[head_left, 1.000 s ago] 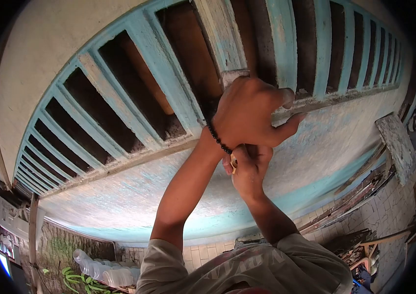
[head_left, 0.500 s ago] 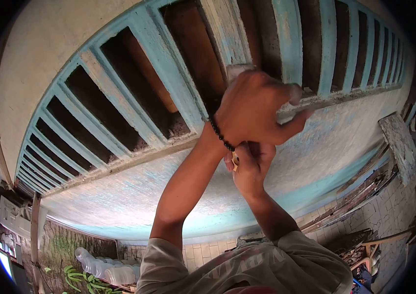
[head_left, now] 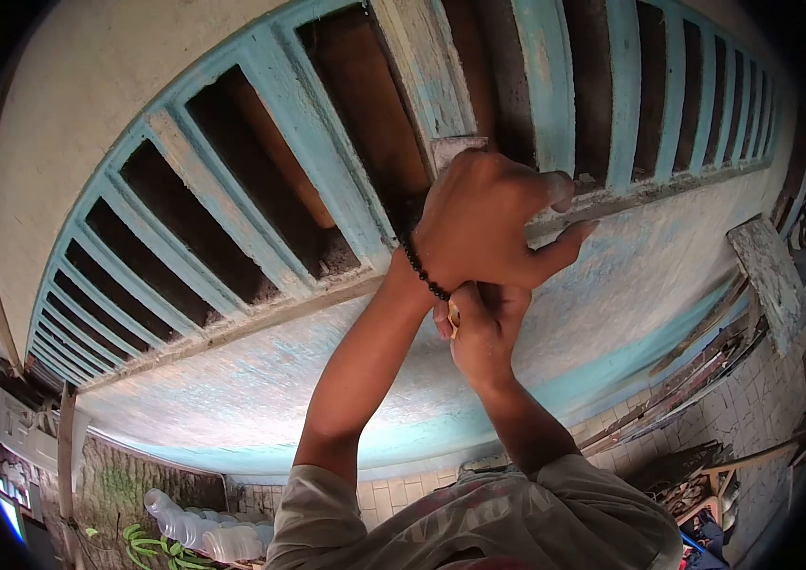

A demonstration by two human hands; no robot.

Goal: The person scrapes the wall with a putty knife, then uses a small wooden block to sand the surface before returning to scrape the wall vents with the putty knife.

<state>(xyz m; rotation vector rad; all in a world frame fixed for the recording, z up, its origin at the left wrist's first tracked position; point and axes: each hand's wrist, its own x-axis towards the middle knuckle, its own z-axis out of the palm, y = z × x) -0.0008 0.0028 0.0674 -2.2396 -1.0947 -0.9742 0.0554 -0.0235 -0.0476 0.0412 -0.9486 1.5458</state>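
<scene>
My left hand (head_left: 490,214) is raised in front of a light-blue slatted grille (head_left: 331,123), back of the hand toward me. Its thumb and index finger are apart, and the other fingers are hidden behind it. A black bead bracelet (head_left: 419,268) circles the left wrist. Close beneath that wrist is my right hand (head_left: 486,332), its fingers pinched round a small yellowish piece (head_left: 454,318), mostly covered by the thumb and fingers. A pale flat block (head_left: 457,149) shows at a slat's foot, just beyond the left knuckles.
Below the grille runs a worn white and blue wall (head_left: 260,380). Clear plastic cups (head_left: 203,527) lie at lower left beside green plants (head_left: 151,546). A weathered board (head_left: 771,280) leans at the right, near wooden strips (head_left: 707,328) on the tiled floor (head_left: 754,408).
The view has shifted slightly, and the hands keep nearly the same pose. The yellowish piece shows less of its dark spot now, turned a little in the right fingers.
</scene>
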